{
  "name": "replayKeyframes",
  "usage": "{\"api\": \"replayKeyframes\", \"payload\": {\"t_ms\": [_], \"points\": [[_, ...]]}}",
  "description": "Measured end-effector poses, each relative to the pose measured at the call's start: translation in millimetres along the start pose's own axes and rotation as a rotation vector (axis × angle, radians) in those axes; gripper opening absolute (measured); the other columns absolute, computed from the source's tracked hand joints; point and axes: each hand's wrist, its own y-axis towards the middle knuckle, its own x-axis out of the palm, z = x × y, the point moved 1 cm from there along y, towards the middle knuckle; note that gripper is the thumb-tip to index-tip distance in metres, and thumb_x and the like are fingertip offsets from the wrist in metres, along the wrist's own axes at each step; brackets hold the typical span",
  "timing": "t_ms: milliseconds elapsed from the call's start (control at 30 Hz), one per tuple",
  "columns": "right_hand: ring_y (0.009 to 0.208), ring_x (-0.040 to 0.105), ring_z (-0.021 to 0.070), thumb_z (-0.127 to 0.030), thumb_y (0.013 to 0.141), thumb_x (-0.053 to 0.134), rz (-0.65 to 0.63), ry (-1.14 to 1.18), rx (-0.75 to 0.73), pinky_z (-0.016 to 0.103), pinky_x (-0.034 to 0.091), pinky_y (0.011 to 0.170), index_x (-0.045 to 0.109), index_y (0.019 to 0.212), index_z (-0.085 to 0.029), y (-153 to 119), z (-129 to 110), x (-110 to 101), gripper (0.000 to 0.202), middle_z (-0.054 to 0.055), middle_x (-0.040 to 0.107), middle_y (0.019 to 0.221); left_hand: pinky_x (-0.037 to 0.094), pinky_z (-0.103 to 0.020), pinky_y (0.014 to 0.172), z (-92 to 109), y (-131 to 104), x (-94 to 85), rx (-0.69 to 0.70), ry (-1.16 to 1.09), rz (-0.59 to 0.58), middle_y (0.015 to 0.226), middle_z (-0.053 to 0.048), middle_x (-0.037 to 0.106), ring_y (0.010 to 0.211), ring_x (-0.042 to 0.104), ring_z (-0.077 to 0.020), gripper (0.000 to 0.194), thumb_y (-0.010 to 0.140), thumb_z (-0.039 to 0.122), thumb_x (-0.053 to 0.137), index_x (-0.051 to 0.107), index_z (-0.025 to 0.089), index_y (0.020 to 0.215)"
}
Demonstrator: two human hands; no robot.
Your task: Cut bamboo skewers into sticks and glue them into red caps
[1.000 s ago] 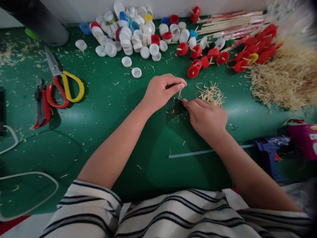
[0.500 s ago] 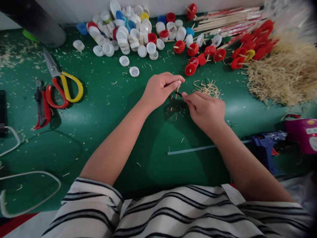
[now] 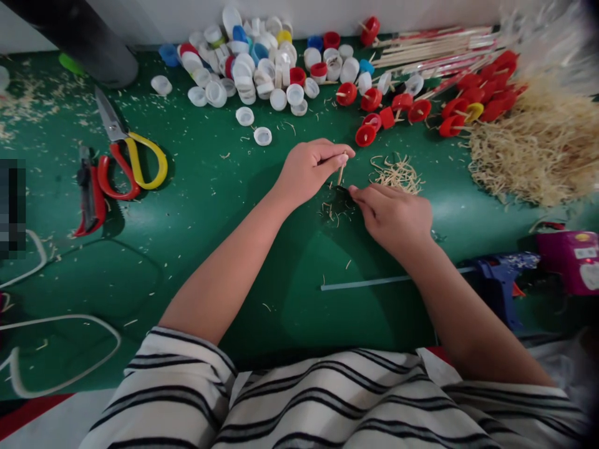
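Above and right of the frame's centre, the left hand (image 3: 305, 169) pinches a thin, pale wooden stick (image 3: 341, 171) nearly upright, probably steadying it against the dark, narrow blade-like tool (image 3: 343, 189) the right hand (image 3: 397, 215) grips above the green counter (image 3: 290, 299).

A single head-worn camera gives the view, looking forward and steeply down onto a green tabletop (image 3: 262, 262). It sits above the wearer's own chest: the striped shirt (image 3: 327, 405) fills the near edge, and both forearms (image 3: 219, 271) run away from the lens, from near left and near right. The left hand (image 3: 306, 171) and right hand (image 3: 397, 218) come close together around the middle, at mid-range. The coverage is wide, reaching the red-and-yellow-handled scissors (image 3: 124, 138) on the left and the blue glue gun (image 3: 505, 271) on the right. At the far edge it takes in the foot of a pale wall (image 3: 322, 15). The far right corner darkens.
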Motion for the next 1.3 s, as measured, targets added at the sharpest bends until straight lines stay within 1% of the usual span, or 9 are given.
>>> {"api": "replayKeyframes", "payload": {"t_ms": [133, 267, 500, 700, 867, 967, 1100, 1233, 1300], "points": [[0.08, 0.066, 0.015, -0.041, 0.117, 0.043, 0.049, -0.018, -0.003, 0.034, 0.028, 0.061, 0.084, 0.109, -0.026, 1, -2, 0, 0.044, 0.004, 0.08, 0.092, 0.061, -0.034, 0.099, 2, 0, -0.1, -0.003, -0.015, -0.015, 0.111, -0.002, 0.083, 0.1, 0.079, -0.0167, 0.026, 0.107, 0.033, 0.06, 0.084, 0.024, 0.113], [0.084, 0.066, 0.0158, -0.037, 0.117, 0.042, 0.095, -0.018, 0.012, 0.034, 0.031, 0.065, 0.083, 0.112, -0.026, 9, -4, -2, 0.043, 0.006, 0.08, 0.097, 0.06, -0.034, 0.102, 5, 0, -0.4, 0.001, -0.043, -0.036, 0.109, -0.002, 0.084, 0.105, 0.078, -0.017, 0.024, 0.106, 0.029, 0.061, 0.084, 0.023, 0.108], [0.086, 0.07, 0.0154, -0.035, 0.117, 0.043, 0.058, 0.019, 0.052, 0.034, 0.028, 0.062, 0.082, 0.114, -0.026, 8, -3, 0, 0.041, 0.004, 0.083, 0.1, 0.06, -0.035, 0.103, 5, 0, -0.9, -0.011, -0.029, -0.044, 0.109, -0.002, 0.084, 0.104, 0.078, -0.0175, 0.026, 0.106, 0.03, 0.058, 0.083, 0.023, 0.11], [0.087, 0.07, 0.0158, -0.039, 0.118, 0.04, -0.027, -0.015, 0.012, 0.034, 0.026, 0.062, 0.083, 0.107, -0.025, 3, -5, -1, 0.046, 0.003, 0.083, 0.099, 0.06, -0.035, 0.103, 7, -1, -1.4, -0.012, -0.038, -0.057, 0.109, -0.002, 0.083, 0.103, 0.078, -0.0166, 0.028, 0.107, 0.029, 0.057, 0.084, 0.024, 0.112], [0.088, 0.069, 0.0166, -0.038, 0.117, 0.042, -0.064, -0.024, 0.031, 0.034, 0.023, 0.061, 0.083, 0.114, -0.026, 4, -7, -7, 0.043, 0.003, 0.083, 0.103, 0.06, -0.032, 0.093, 5, 0, -0.5, -0.021, -0.024, -0.013, 0.105, -0.002, 0.083, 0.095, 0.077, -0.0152, 0.024, 0.106, 0.034, 0.062, 0.084, 0.025, 0.108], [0.087, 0.068, 0.0168, -0.041, 0.117, 0.041, -0.051, -0.022, 0.061, 0.034, 0.023, 0.061, 0.083, 0.118, -0.028, 5, -9, -16, 0.044, 0.004, 0.082, 0.103, 0.059, -0.032, 0.087, 2, 0, 0.7, -0.03, -0.019, 0.019, 0.104, -0.002, 0.083, 0.089, 0.075, -0.0149, 0.024, 0.105, 0.04, 0.065, 0.084, 0.025, 0.104], [0.089, 0.066, 0.0179, -0.038, 0.116, 0.04, -0.052, -0.001, 0.044, 0.034, 0.025, 0.063, 0.082, 0.121, -0.03, 7, -8, -25, 0.043, 0.005, 0.081, 0.105, 0.06, -0.033, 0.088, 3, 0, 1.3, -0.021, -0.036, 0.035, 0.107, -0.004, 0.084, 0.092, 0.076, -0.0161, 0.026, 0.103, 0.043, 0.068, 0.084, 0.024, 0.101], [0.091, 0.065, 0.0202, -0.036, 0.114, 0.043, -0.03, 0.019, 0.017, 0.036, 0.026, 0.064, 0.083, 0.12, -0.03, 11, -3, -23, 0.041, 0.006, 0.08, 0.105, 0.062, -0.034, 0.093, 6, 0, 0.0, -0.038, -0.031, 0.039, 0.108, -0.004, 0.084, 0.098, 0.077, -0.0181, 0.023, 0.103, 0.04, 0.069, 0.083, 0.023, 0.1], [0.091, 0.064, 0.0205, -0.036, 0.115, 0.041, -0.014, 0.013, 0.02, 0.036, 0.026, 0.064, 0.083, 0.114, -0.029, 14, -3, -18, 0.043, 0.006, 0.08, 0.103, 0.063, -0.035, 0.094, 7, 0, -0.8, -0.044, -0.025, 0.039, 0.107, -0.004, 0.084, 0.099, 0.078, -0.0191, 0.023, 0.102, 0.041, 0.069, 0.083, 0.023, 0.1]]}}
